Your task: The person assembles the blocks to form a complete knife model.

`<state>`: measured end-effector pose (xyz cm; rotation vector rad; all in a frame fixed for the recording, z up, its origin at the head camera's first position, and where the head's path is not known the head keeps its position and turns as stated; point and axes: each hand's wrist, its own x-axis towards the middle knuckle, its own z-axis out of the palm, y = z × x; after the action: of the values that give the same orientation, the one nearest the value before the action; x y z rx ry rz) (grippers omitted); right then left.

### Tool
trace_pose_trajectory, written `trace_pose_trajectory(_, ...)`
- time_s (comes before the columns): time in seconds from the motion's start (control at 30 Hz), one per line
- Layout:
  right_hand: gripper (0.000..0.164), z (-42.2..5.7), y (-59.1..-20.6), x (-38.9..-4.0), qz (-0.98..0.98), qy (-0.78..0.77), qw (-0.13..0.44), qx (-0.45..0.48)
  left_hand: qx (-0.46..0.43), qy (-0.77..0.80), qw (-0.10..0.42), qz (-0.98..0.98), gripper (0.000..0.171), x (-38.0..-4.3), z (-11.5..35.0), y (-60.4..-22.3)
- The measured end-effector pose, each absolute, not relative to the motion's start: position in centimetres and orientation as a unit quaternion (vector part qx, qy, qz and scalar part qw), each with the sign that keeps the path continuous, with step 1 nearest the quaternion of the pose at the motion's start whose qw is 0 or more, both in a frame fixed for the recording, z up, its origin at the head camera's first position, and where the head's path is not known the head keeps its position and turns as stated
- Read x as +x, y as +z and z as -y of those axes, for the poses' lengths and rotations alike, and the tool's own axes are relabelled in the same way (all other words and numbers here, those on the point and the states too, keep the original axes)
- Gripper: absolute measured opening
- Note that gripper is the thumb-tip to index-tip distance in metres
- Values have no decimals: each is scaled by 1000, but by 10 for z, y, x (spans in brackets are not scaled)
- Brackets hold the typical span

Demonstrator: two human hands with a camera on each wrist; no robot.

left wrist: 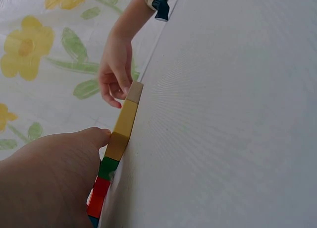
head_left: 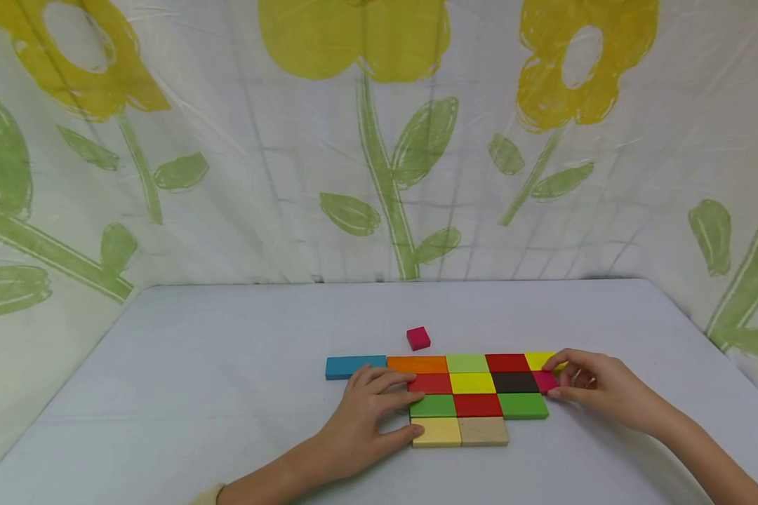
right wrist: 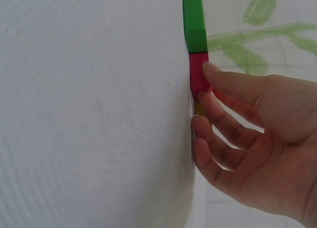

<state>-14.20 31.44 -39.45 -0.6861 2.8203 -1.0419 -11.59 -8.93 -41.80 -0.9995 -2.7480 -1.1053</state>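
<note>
Flat colored wooden blocks lie edge to edge in rows on the table. My left hand point(head_left: 369, 421) rests along their left side, fingers spread and fairly straight. Its fingertips touch the red block point(head_left: 432, 384) and green block point(head_left: 434, 407), and its thumb lies at the pale yellow block point(head_left: 437, 433). At the right end, my right hand point(head_left: 606, 386) has its thumb and index finger at a small pink block point(right wrist: 199, 72), which sits beside the dark block point(head_left: 514, 382). The index finger overlaps the yellow block point(head_left: 537, 361) behind it in the head view.
Another pink block point(head_left: 419, 339) lies alone behind the rows. A blue block point(head_left: 355, 366) extends the back row leftward, next to an orange one point(head_left: 417, 364). The white table point(head_left: 164, 393) ends at a curtain point(head_left: 278, 231) with printed flowers.
</note>
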Motion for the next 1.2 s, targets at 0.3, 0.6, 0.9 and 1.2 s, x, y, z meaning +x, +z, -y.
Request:
trace_pose_trajectory(0.3,28,-314,-388,-144,-922,-324,47,-207,-317,-352,3,881,40,-116,91,-416)
trace_pose_trajectory(0.6,26,-312,-381,-144,-920,-331,53,-202,-318,-359,2,877,39,-116,91,-418)
trace_pose_trajectory(0.9,25,-298,-371,-154,-917,-329,23,-224,-323,-355,13,877,39,-115,89,-419)
trace_pose_trajectory(1.2,27,-260,-349,-171,-907,-350,59,-225,-316,-353,2,881,39,-115,89,-417)
